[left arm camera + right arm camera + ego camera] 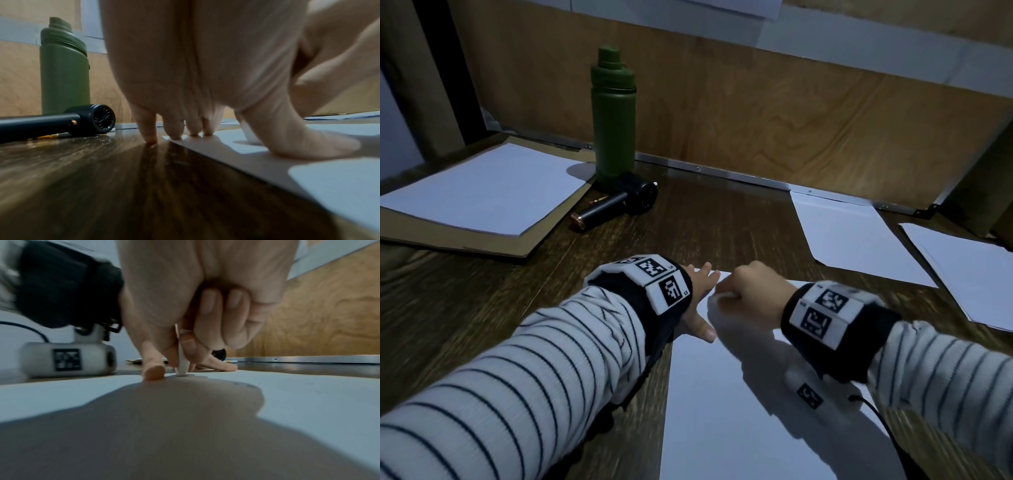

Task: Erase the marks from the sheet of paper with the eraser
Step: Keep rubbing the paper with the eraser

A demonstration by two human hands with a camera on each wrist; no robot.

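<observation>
While left hand (700, 291) pins sheet (739, 411); right hand (753, 291) presses eraser (183, 365)

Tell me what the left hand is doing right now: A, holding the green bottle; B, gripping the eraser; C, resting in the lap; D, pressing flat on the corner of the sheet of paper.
D: the left hand lies spread with straight fingers on the top-left corner of the sheet of paper, while the right hand pinches the eraser.
</observation>
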